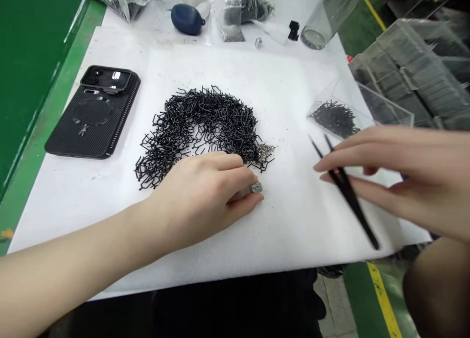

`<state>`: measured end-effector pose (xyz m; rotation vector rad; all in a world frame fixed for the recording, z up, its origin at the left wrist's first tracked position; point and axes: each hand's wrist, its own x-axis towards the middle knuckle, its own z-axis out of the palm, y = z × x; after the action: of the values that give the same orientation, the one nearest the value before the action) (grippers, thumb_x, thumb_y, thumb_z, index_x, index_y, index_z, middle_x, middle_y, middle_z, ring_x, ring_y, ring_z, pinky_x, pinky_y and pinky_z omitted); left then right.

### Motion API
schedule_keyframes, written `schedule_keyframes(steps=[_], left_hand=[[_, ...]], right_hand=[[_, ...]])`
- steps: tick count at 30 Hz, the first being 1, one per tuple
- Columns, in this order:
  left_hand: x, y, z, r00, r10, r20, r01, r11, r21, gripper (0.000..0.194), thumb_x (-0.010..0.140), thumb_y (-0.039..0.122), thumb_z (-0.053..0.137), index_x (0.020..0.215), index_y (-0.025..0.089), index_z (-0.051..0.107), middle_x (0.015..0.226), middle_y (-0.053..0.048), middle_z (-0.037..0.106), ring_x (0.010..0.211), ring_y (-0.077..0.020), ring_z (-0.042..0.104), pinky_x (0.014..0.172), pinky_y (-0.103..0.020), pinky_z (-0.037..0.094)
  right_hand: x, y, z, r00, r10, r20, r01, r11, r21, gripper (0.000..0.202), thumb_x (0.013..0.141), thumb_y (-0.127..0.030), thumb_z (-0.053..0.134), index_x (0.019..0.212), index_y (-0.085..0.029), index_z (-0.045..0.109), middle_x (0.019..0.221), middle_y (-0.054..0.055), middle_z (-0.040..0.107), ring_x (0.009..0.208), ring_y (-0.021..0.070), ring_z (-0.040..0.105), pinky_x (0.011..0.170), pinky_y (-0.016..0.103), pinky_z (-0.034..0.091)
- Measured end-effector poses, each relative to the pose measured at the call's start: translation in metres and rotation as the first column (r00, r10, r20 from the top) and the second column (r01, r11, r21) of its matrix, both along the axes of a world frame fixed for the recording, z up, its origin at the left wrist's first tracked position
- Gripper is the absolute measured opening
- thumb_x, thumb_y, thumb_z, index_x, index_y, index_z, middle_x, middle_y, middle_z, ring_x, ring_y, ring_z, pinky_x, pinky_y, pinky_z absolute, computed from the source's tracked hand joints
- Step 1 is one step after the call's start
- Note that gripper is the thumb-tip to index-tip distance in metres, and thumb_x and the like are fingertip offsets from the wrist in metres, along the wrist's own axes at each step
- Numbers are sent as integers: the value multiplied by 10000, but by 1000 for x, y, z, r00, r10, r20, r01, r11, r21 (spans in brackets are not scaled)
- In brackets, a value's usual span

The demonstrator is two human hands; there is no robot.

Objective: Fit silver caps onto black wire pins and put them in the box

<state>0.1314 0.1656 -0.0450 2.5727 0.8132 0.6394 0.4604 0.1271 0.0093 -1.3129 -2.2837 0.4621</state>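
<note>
My left hand [205, 196] is closed around a small grey metal piece [256, 187], whose end shows between thumb and index finger. Just beyond it, a curved heap of thin black bent wire pieces [220, 113] lies on the white sheet [290, 220], with a small pile of tiny metallic bits [265, 152] at its right end. Over on the right, my right hand [389, 171] pinches black tweezers [350, 196]; their two tips are apart and point away from me. Near the tips, a clear tray [394, 113] holds short black pieces [336, 118].
A black phone [93, 113] lies at the left. Along the back are a blue rubber bulb [186, 19], plastic bags [253, 6], a black clip [293, 30] and a clear cylinder [325, 22]. Transparent compartment boxes [407, 68] stand at the right.
</note>
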Motion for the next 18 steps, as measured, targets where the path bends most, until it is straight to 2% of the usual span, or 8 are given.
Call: schedule_keyframes(steps=[2, 3, 5, 8, 11, 13, 16, 18], left_hand=[[1, 1, -2, 1000, 9, 17, -8, 999, -33, 153, 1097, 237, 771, 1021, 182, 893, 816, -1, 742, 708, -146, 670, 664, -297, 515], [2, 2, -4, 1000, 11, 21, -10, 999, -48, 126, 1073, 230, 799, 1008, 182, 896, 805, 3, 739, 699, -142, 666, 657, -292, 517], [4, 3, -6, 1000, 14, 21, -13, 998, -66, 93, 1040, 228, 837, 983, 185, 897, 792, 9, 740, 692, -138, 669, 649, -285, 524], [5, 3, -7, 1000, 17, 15, -16, 998, -59, 78, 1021, 240, 863, 983, 183, 899, 779, 10, 739, 706, -151, 685, 639, -292, 527], [6, 3, -8, 1000, 31, 4, -31, 998, -54, 83, 1021, 251, 857, 993, 182, 894, 760, 15, 720, 699, -162, 672, 622, -305, 513], [6, 2, -9, 999, 34, -4, -34, 998, -57, 81, 1023, 249, 845, 1000, 184, 890, 759, 16, 712, 702, -168, 668, 626, -313, 515], [6, 2, -8, 999, 31, -15, -32, 997, -68, 66, 1010, 246, 854, 998, 187, 881, 759, 18, 704, 697, -173, 662, 618, -319, 507], [6, 1, -7, 999, 26, -19, -28, 996, -81, 66, 1011, 252, 860, 1021, 188, 876, 766, 20, 709, 696, -171, 667, 612, -317, 501]], right_hand=[[3, -8, -8, 978, 127, 166, -143, 985, 93, 263, 1059, -242, 719, 1218, -359, 893, 1093, 25, 865, 849, 247, 827, 665, 410, 639], [5, -12, -12, 968, 138, 209, -160, 983, 93, 258, 1068, -253, 705, 1245, -337, 872, 1104, 39, 848, 834, 241, 826, 647, 401, 635], [6, -16, -14, 967, 76, 245, -100, 991, 90, 260, 1092, -260, 673, 1274, -330, 845, 1087, 45, 805, 755, 211, 788, 596, 388, 598], [-4, -6, -3, 977, 38, 212, -62, 992, 111, 258, 1107, -273, 671, 1313, -325, 818, 1068, 36, 773, 675, 161, 705, 535, 356, 531], [-33, 28, 13, 980, 137, 146, -152, 983, 101, 169, 1112, -272, 723, 1250, -293, 820, 1115, 22, 814, 719, 123, 709, 614, 311, 574], [-60, 59, 16, 968, 221, 116, -232, 969, 90, 159, 1121, -289, 728, 1230, -275, 842, 1136, 37, 842, 842, 162, 761, 675, 328, 581], [-102, 102, 4, 939, 322, 123, -329, 943, 45, 198, 1102, -305, 732, 1213, -240, 884, 1192, 90, 844, 1035, 249, 775, 878, 406, 612], [-124, 120, -8, 923, 351, 159, -360, 933, 28, 171, 1058, -277, 770, 1151, -234, 907, 1117, 93, 837, 1124, 298, 726, 938, 440, 588]])
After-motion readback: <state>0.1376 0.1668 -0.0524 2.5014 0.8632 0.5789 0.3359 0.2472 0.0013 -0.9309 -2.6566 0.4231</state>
